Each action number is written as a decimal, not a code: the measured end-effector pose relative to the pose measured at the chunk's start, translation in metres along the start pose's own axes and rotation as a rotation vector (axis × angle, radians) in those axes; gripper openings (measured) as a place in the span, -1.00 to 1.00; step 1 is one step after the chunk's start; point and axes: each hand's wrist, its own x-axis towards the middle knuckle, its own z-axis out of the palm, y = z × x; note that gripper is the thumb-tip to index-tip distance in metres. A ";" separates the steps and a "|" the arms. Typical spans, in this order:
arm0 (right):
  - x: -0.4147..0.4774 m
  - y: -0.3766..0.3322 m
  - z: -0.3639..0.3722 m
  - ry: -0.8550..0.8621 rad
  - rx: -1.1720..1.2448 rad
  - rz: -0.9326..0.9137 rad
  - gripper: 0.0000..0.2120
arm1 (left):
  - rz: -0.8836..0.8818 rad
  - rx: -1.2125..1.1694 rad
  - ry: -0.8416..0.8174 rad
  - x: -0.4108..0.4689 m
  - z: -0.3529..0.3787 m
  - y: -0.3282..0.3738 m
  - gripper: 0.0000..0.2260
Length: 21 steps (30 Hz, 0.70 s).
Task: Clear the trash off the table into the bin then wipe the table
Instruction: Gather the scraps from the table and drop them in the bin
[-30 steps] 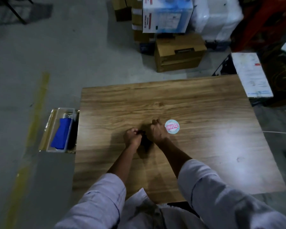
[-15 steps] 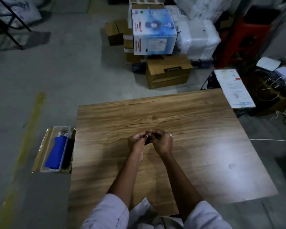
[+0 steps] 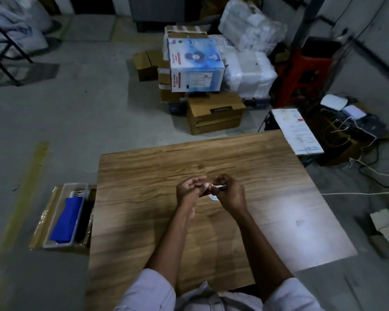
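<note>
Both my hands are raised together over the middle of the wooden table [image 3: 279, 198]. My right hand [image 3: 231, 195] is closed around a pale round lid [image 3: 213, 197], of which only an edge peeks out below my fingers. My left hand [image 3: 188, 191] pinches a small dark scrap [image 3: 221, 187] that sits between the two hands; its shape is mostly hidden. Left of the table, on the floor, stands an open cardboard box [image 3: 43, 221] holding a clear tray [image 3: 76, 189] with a blue thing [image 3: 65, 218] in it.
Stacked cardboard boxes [image 3: 213, 113] and a blue-white carton [image 3: 195, 63] stand on the floor beyond the table's far edge. A white printed board [image 3: 298, 131] leans at the far right corner. Cables [image 3: 357, 167] and devices lie on the floor to the right.
The round lid that lay on the table by my right hand has been picked up. Both hands rose off the tabletop and stay pressed together; the view tilted upward.
</note>
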 end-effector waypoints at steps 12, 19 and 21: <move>-0.048 0.013 -0.109 0.276 0.154 0.023 -0.87 | -0.143 0.063 -0.296 -0.034 0.093 0.001 -0.92; -0.093 0.051 -0.182 0.399 0.127 0.090 -0.85 | -0.256 0.167 -0.550 -0.066 0.171 -0.014 -0.85; -0.107 0.066 -0.199 0.423 0.116 0.107 -0.85 | -0.253 0.218 -0.601 -0.077 0.189 -0.026 -0.87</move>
